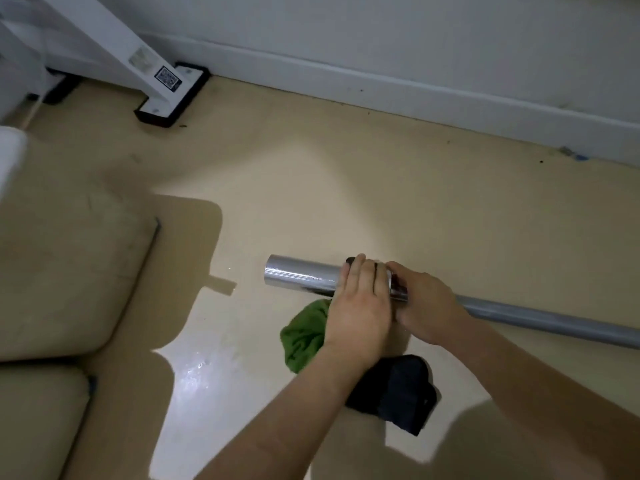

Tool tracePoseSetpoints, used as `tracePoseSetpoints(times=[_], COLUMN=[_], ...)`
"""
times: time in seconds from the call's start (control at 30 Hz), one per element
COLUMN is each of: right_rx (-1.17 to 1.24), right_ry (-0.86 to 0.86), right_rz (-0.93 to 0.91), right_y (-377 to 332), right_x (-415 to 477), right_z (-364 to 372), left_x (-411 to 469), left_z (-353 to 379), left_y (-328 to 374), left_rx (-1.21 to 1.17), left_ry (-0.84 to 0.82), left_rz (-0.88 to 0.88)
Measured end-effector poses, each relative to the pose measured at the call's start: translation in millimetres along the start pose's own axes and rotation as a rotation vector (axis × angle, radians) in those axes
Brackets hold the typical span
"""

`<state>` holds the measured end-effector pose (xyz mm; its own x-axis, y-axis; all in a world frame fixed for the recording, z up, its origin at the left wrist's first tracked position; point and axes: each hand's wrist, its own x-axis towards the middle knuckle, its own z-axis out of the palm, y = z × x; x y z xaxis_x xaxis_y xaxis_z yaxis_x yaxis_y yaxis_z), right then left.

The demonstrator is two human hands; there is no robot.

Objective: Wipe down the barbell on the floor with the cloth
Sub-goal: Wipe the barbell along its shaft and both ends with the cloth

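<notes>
Both hands are on the bar (pixel 301 276); neither holds the cloth (pixel 304 336). I see the left hand (pixel 360 303) lying palm-down across the thick end, fingers nearly straight, pressing rather than clasping. The right hand (pixel 427 306) sits just beside it, fingers curled round the bar where the thick end meets the thin shaft. Something dark shows at the left fingertips; I cannot tell what.

The bar lies on the floor (pixel 381 202), running from mid-frame out past the right edge. The green cloth is crumpled on the floor just under the left wrist, beside 1 dark bundle (pixel 398 389).

Risks, as I judge them: the bar is round with no plates in view, so a sideways push could roll it away or onto fingers. Bare palms may also smear the metal.

The thick end is mirror-bright chrome with streaky reflections. The shaft is thinner and dull grey.
</notes>
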<state>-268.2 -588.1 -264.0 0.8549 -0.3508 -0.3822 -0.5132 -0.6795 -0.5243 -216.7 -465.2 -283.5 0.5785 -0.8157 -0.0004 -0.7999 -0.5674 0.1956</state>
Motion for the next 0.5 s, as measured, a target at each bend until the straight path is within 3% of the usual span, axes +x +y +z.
tracePoseSetpoints(times=[0.1, 0.2, 0.33, 0.4, 0.43, 0.47, 0.5], right_rx=[0.066, 0.170, 0.178, -0.043, -0.053, 0.044, 0.215], right_ry=[-0.109, -0.247, -0.250, 0.050, 0.199, 0.239, 0.133], right_rz=[0.018, 0.030, 0.119, 0.023, -0.051, -0.101, -0.095], right_y=[4, 5, 3, 0, -7, -17, -27], right_x=[6, 21, 32, 23, 10, -7, -22], right_z=[-11, -25, -34, -25, -19, -17, -17], left_x=[-16, -51, -75, -72, -69, -67, -64], left_z=[-7, -20, -36, -53, -63, -74, -83], left_y=[-33, -70, -58, -50, -45, -42, -40], left_rx=[0.074, -0.032, -0.521, -0.937, -1.156, -1.315, -1.432], left_ry=[0.075, 0.023, 0.036, 0.094, 0.101, 0.105, 0.109], left_rz=[0.092, -0.079, -0.456, -0.690, -0.746, -0.741, -0.697])
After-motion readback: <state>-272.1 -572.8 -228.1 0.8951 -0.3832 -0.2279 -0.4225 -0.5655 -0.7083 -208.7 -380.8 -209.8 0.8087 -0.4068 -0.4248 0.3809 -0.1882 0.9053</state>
